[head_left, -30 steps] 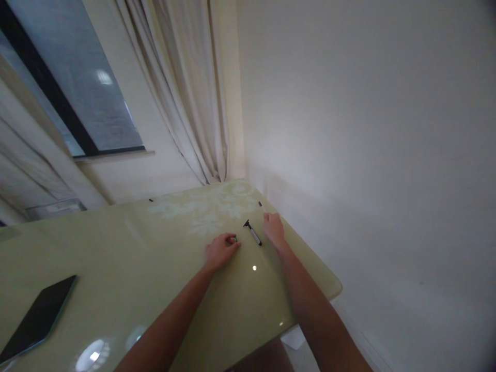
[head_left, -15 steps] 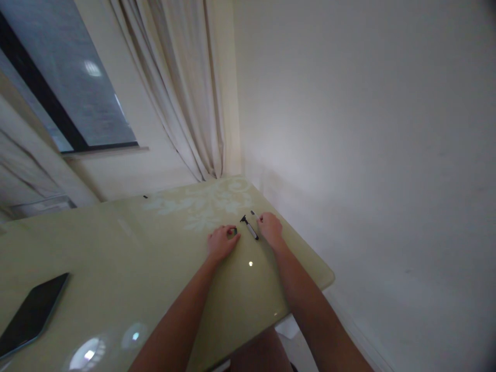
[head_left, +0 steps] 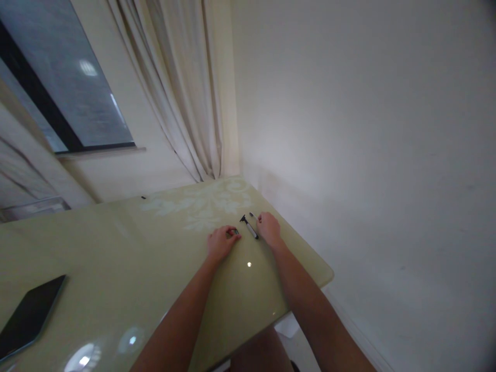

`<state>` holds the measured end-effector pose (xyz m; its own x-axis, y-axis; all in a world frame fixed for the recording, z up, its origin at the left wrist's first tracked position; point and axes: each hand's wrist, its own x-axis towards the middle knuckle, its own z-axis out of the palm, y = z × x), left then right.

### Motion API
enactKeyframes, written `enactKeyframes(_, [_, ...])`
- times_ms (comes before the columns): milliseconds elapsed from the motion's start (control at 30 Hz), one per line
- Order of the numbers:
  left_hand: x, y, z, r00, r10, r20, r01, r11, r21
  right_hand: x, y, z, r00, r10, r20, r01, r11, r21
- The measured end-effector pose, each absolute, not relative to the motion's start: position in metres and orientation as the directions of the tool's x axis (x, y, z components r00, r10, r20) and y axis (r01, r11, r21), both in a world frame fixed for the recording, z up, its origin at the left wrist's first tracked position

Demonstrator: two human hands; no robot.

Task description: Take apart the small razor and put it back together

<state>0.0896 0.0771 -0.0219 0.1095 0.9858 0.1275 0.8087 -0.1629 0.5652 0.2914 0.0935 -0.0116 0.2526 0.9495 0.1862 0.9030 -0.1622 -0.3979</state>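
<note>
My left hand (head_left: 220,242) rests on the pale green table (head_left: 127,253), thumb and fingertips closed on a small dark greenish piece (head_left: 236,232) too small to name. To its right lies a razor (head_left: 250,227) with a black T-shaped head and a grey and black handle; neither hand touches it. Just beyond the razor, my right hand (head_left: 269,227) pinches a slim white stick with a dark tip (head_left: 252,215). The fingers hide the stick's near end, and its kind is unclear.
A dark tablet (head_left: 33,315) lies at the table's left. One tiny black object (head_left: 143,197) sits near the far edge. The wall (head_left: 349,155) runs along the right side, and curtains (head_left: 186,103) hang behind the far corner.
The left thumb and fingers have drawn closer together around the small piece. My right hand stays nearly in place with the stick, and the view has shifted slightly.
</note>
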Motion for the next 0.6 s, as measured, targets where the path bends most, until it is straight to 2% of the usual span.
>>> enactKeyframes(367, [0.0896, 0.0760, -0.0218, 0.121, 0.983, 0.137, 0.814, -0.177, 0.554, 0.2895, 0.0902, -0.0071, 0.244, 0.951, 0.190, 0.900, -0.148, -0.410])
enactKeyframes(600, [0.0873, 0.0758, -0.0196, 0.129, 0.984, 0.122, 0.817, -0.176, 0.550, 0.2875, 0.0907, -0.0036, 0.264, 0.928, 0.263, 0.888, -0.127, -0.443])
